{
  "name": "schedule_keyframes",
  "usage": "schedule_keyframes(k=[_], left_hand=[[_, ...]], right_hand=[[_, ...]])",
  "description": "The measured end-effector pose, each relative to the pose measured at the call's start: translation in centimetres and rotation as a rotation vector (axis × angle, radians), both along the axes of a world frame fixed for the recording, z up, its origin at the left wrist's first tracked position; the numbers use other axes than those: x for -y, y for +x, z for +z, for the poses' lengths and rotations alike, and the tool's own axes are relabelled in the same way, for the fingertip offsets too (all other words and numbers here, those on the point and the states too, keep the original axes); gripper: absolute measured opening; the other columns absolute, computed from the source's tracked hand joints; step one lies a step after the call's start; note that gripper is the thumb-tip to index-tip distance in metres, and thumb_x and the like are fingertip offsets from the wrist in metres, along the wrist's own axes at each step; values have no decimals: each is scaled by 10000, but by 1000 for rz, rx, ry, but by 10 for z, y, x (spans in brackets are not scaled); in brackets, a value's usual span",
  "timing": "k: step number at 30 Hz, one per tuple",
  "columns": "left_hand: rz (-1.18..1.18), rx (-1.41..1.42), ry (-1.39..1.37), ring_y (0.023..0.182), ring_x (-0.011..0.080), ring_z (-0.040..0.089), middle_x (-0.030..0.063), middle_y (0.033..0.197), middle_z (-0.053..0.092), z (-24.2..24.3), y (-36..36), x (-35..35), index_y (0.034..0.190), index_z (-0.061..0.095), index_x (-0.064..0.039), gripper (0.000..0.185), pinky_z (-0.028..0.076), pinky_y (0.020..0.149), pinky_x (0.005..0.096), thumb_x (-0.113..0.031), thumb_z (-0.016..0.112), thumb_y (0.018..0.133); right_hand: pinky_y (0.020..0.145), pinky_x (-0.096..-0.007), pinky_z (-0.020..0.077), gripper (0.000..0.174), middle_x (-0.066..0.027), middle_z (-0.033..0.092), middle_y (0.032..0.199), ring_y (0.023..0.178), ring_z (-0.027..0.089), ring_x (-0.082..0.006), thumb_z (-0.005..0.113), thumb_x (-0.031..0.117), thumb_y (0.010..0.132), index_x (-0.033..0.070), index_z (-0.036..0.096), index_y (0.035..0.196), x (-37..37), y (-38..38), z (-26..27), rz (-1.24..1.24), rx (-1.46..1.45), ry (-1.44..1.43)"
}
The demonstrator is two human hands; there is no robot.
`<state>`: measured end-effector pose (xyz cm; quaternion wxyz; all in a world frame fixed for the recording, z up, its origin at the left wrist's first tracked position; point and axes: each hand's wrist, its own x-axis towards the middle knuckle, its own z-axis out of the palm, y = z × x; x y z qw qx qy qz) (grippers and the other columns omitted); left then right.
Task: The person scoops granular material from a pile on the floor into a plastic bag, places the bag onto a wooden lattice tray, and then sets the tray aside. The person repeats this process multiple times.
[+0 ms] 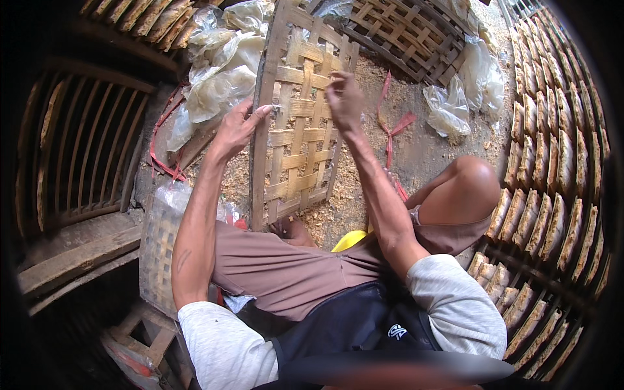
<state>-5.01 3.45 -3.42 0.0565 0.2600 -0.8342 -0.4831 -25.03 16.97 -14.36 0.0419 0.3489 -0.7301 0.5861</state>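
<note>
A woven bamboo lattice panel in a wooden frame stands tilted before me, above my lap. My left hand grips the frame's left side bar, with the thumb on the near face and the fingers behind. A small pale scrap shows at the thumb's tip. Blurred by motion, my right hand is over the upper right part of the lattice, its fingers curled. Whether anything is between those fingers I cannot tell. Beneath the panel, pale crumbs are scattered on the floor.
Crumpled plastic sheets lie at the upper left, with another plastic bag at the right. More lattice panels are stacked behind. Red plastic twine lies on the floor. Racks of crusted slabs line the right; a slatted wooden rack stands left.
</note>
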Motion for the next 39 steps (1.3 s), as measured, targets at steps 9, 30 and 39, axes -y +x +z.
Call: schedule_keyframes(k=[9, 30, 39], left_hand=[[-30, -13, -58, 879, 98, 577, 29, 969, 678, 0, -1, 1, 1188, 622, -43, 386, 479, 817, 290, -360, 582, 970], [38, 31, 43, 804, 69, 517, -2, 883, 616, -6, 2, 10, 1083, 644, -6, 348, 447, 733, 250, -331, 585, 974], [-5, 29, -50, 785, 74, 499, -5, 842, 604, -6, -2, 11, 1067, 645, -5, 394, 440, 721, 265, -382, 591, 964]], right_hand=[[956, -446, 444, 353, -210, 644, 1030, 1071, 580, -316, 727, 158, 741, 12, 641, 1051, -39, -50, -81, -102, 270, 417], [788, -394, 524, 521, -171, 665, 1001, 800, 628, -270, 558, 4, 810, 100, 507, 1319, -54, -36, -104, 134, 295, 137], [955, -370, 509, 569, -156, 645, 1214, 1112, 634, -272, 621, 48, 874, 141, 434, 1404, -49, -15, -106, 203, 219, 248]])
